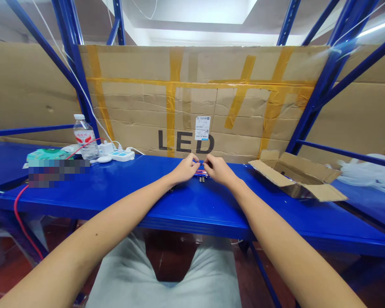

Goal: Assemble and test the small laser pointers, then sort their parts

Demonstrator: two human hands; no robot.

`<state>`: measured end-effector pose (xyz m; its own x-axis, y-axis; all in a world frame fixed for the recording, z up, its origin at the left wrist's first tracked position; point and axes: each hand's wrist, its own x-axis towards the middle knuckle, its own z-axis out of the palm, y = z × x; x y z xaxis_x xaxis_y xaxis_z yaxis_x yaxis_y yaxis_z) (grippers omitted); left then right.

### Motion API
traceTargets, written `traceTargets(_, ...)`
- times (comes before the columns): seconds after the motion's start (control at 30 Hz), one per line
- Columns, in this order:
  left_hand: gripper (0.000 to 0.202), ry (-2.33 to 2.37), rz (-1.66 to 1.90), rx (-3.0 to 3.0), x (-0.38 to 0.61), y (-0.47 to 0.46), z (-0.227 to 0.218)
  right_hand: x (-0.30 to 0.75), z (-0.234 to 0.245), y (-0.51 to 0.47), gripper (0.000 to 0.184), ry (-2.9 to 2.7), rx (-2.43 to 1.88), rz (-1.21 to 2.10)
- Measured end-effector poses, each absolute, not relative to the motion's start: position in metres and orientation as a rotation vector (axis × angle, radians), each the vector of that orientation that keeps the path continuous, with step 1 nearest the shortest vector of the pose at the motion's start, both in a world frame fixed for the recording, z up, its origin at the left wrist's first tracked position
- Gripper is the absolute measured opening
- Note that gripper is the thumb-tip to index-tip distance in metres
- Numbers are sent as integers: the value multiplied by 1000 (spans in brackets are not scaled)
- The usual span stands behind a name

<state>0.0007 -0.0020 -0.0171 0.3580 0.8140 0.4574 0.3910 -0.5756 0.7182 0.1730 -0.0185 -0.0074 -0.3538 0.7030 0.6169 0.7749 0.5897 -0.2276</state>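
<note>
Both my arms reach forward over the blue shelf (192, 205). My left hand (186, 167) and my right hand (218, 170) meet at the shelf's far middle, fingers curled and pinched on a small red and metallic object (201, 173) between them. A few tiny dark parts (202, 179) lie on the shelf just below it. What the small object is I cannot make out.
An open cardboard box (297, 175) lies at the right. A water bottle (86, 137), a white power strip (122, 155), a green packet (46, 154) and a red cable (17, 214) are at the left. A taped cardboard sheet marked LED (186, 98) backs the shelf, between blue rack posts (80, 81).
</note>
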Motion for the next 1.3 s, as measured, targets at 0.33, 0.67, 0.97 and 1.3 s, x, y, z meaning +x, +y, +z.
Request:
traceTargets(0.33,17,991,1090,1730,-8,9,-7,187,-8,-8,10,-1944,-1364,133)
traceTargets(0.67,27,847,1193,1911,-9,7,-10,180,-5,-19,22,-2058,-1144,385)
traceTargets(0.97,46,858,1298,1991,-7,14,-17,165,-4,-22,21,-2063,-1050,612)
traceTargets(1.3,67,666,1274,1198,-13,22,-3,171,-3,-18,18,-1881,-1304,740)
